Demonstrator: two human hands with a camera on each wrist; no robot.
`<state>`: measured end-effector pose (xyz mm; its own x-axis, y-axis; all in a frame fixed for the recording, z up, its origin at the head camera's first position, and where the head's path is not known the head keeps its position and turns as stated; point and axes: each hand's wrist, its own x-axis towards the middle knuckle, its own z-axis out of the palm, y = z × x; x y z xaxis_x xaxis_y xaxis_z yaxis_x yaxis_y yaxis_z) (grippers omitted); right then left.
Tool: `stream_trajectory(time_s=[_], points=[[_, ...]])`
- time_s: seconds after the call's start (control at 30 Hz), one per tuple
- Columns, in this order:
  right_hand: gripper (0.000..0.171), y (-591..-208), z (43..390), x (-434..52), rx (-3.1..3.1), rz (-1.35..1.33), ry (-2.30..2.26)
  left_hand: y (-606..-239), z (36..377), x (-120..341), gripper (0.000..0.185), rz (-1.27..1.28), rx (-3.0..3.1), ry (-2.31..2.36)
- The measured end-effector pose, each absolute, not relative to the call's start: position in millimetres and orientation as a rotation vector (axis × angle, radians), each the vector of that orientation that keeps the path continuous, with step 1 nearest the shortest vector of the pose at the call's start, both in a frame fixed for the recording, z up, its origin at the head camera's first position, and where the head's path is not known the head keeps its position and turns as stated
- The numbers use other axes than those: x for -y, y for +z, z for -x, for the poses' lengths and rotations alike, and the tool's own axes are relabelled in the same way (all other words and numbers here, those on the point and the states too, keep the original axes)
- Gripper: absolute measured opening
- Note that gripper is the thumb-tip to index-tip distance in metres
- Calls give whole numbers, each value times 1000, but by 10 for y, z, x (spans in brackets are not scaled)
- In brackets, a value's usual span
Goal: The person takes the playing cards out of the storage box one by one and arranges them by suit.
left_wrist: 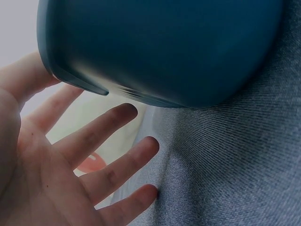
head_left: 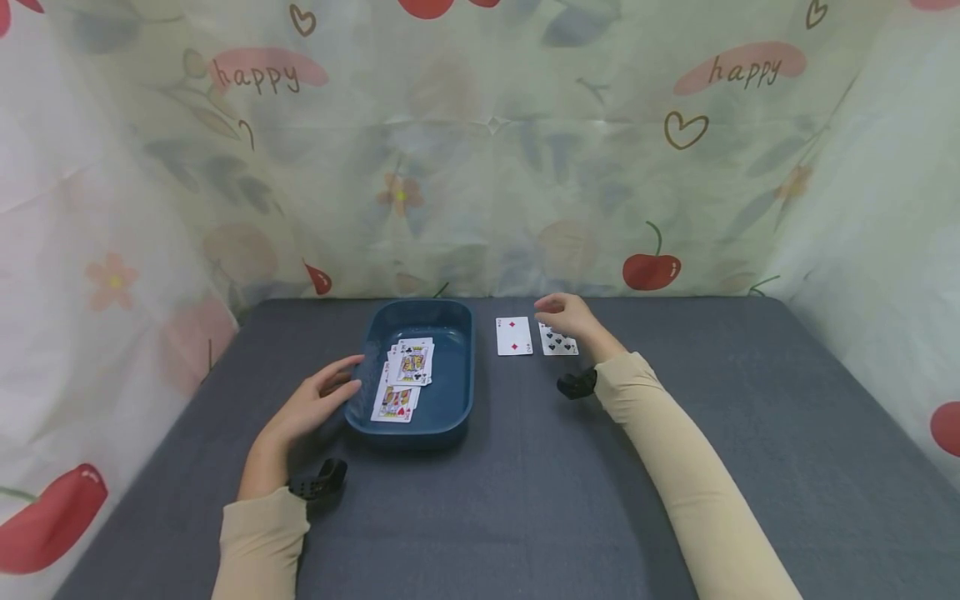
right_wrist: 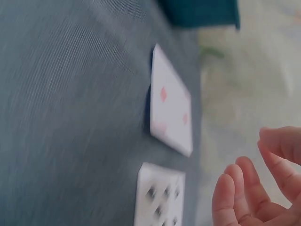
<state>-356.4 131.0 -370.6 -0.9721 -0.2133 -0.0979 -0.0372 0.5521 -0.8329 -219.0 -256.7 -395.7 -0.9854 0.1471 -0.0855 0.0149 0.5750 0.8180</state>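
A blue tub (head_left: 463, 367) stands left of centre with several face-up playing cards (head_left: 412, 364) inside; face cards lie on top, one with a red heart. My left hand (head_left: 315, 404) is at the tub's left rim, its fingertips touching or nearly touching it. In the left wrist view the fingers (left_wrist: 110, 174) spread loosely below the tub wall (left_wrist: 155, 52). My right hand (head_left: 573, 315) hovers over a black-pip number card (head_left: 558, 342), partly covering it. Its fingers are loosely bent and hold nothing. Left of that card lies a two of diamonds (head_left: 514, 337).
A dark grey cloth (head_left: 525, 500) covers the table. Patterned curtains (head_left: 495, 167) hang along the back and both sides, close behind the cards. Black wrist devices (head_left: 576, 384) sit on both wrists.
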Motion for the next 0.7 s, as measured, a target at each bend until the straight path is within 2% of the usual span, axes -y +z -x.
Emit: stream_trajectory(time_s=[0.4,0.7], points=[[34,-3390,3391,-747,-2465,464,-1437,-3952,2191,2565,55,-128,-2650,1382],[31,-3302,3328,-268,-2372,541,-1485,-3950,2193,2563,56,-115,-2646,1366]])
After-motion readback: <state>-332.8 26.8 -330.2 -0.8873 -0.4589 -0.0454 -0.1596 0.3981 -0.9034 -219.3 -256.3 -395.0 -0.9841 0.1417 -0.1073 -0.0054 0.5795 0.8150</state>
